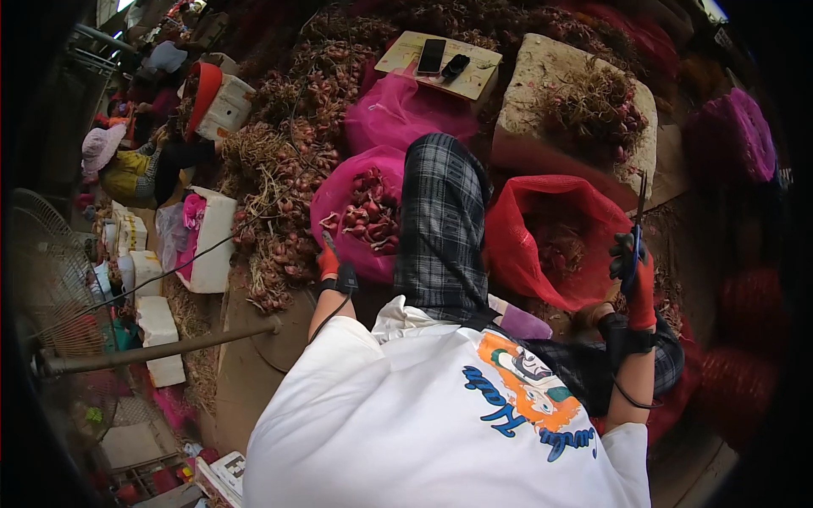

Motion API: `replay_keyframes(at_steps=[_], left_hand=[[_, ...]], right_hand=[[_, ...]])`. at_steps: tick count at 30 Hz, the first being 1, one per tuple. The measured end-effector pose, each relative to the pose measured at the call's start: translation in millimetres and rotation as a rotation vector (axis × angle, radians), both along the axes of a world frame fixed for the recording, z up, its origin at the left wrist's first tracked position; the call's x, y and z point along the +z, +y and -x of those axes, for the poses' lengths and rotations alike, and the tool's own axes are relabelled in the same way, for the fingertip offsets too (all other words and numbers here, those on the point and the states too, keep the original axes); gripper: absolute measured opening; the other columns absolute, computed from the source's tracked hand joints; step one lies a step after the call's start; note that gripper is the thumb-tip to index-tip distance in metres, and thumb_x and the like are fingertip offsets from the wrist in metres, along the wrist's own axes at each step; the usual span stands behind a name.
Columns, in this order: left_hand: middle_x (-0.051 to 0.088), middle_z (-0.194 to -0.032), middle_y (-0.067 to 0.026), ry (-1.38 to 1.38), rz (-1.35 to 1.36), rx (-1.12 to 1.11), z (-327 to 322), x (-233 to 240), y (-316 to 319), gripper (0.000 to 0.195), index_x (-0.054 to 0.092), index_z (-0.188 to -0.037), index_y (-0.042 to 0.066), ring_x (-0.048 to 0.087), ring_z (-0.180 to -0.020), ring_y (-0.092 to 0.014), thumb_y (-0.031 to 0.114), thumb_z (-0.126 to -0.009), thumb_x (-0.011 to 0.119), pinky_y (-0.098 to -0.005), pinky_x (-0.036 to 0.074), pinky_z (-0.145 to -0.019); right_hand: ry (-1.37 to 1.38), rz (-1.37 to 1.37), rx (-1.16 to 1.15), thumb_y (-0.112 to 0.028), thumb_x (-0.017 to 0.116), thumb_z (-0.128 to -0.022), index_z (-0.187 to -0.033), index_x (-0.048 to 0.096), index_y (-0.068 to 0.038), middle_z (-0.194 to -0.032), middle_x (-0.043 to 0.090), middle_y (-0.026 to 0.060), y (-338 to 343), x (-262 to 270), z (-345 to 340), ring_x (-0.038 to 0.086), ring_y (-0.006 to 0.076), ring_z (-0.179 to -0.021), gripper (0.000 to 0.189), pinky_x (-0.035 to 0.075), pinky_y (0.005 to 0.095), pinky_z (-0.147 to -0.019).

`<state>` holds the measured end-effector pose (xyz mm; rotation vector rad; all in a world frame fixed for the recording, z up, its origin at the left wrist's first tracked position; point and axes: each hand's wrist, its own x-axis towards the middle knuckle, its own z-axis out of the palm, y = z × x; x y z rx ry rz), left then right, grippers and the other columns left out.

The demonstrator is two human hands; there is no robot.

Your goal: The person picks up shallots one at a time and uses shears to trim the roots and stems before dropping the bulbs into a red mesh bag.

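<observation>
My left hand (328,259), in an orange glove with dark fingertips, is at the left rim of a pink mesh bag (324,193). Its fingers are partly hidden, and I cannot tell whether they grip the mesh or a shallot. Trimmed red shallots (371,213) lie inside this bag. Raised on the right, my right hand (634,270) wears a matching glove and holds scissors (637,232) with blue handles, blades pointing away from me. Beside it stands an open red mesh bag (508,222) with dry shallot trimmings (562,247) inside.
Untrimmed shallots (305,165) are heaped left of the pink bag. More lie on a foam block (527,82). A phone (432,56) rests on a small board (406,47). At left are a fan (54,267), its pole (171,346), a cable (216,244) and a seated person (124,171).
</observation>
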<state>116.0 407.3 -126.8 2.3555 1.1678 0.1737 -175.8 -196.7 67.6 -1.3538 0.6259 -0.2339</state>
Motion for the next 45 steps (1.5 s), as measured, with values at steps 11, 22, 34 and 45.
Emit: replay_keyframes(at_steps=[11, 22, 34, 45], left_hand=[[0.058, -0.109, -0.0255, 0.357, 0.206, -0.585, -44, -43, 70, 0.052, 0.062, -0.108, 0.014, 0.054, -0.102, -0.041, 0.052, -0.074, 0.065, -0.0424, 0.044, -0.086], [0.064, -0.083, -0.0062, -0.455, 0.517, -0.439, 5, 60, 52, 0.017, 0.062, -0.089, -0.004, 0.059, -0.073, -0.016, 0.011, -0.085, 0.056, -0.0311, 0.046, -0.068], [0.064, -0.097, -0.0155, -0.120, 0.363, -0.834, -75, 123, 57, 0.035, 0.057, -0.107, -0.003, 0.060, -0.085, -0.024, 0.024, -0.085, 0.056, -0.0361, 0.046, -0.075], [0.056, -0.112, -0.0238, 0.500, -0.233, -1.289, -96, 110, 23, 0.054, 0.046, -0.126, 0.000, 0.055, -0.104, -0.035, 0.031, -0.084, 0.061, -0.0418, 0.042, -0.091]], right_hand=[[0.159, -0.070, -0.126, -0.023, 0.052, -0.088, -0.111, 0.055, 0.000, -0.081, 0.060, 0.0032, 20, 6, 18, 0.053, 0.0065, -0.057, 0.033, 0.043, 0.0196, -0.048], [0.274, 0.154, -0.167, -0.026, 0.049, -0.090, -0.114, 0.055, 0.000, -0.084, 0.059, 0.0029, 27, 18, 15, 0.053, 0.0062, -0.058, 0.036, 0.043, 0.0190, -0.048], [0.273, 0.070, -0.131, -0.022, 0.054, -0.089, -0.113, 0.055, -0.002, -0.080, 0.060, 0.0012, 6, 16, 5, 0.051, 0.0045, -0.054, 0.032, 0.040, 0.0176, -0.047], [0.126, -0.101, -0.139, -0.033, 0.061, -0.085, -0.106, 0.057, 0.001, -0.072, 0.055, 0.0006, -29, 53, 0, 0.054, 0.0069, -0.053, 0.040, 0.045, 0.0207, -0.047]])
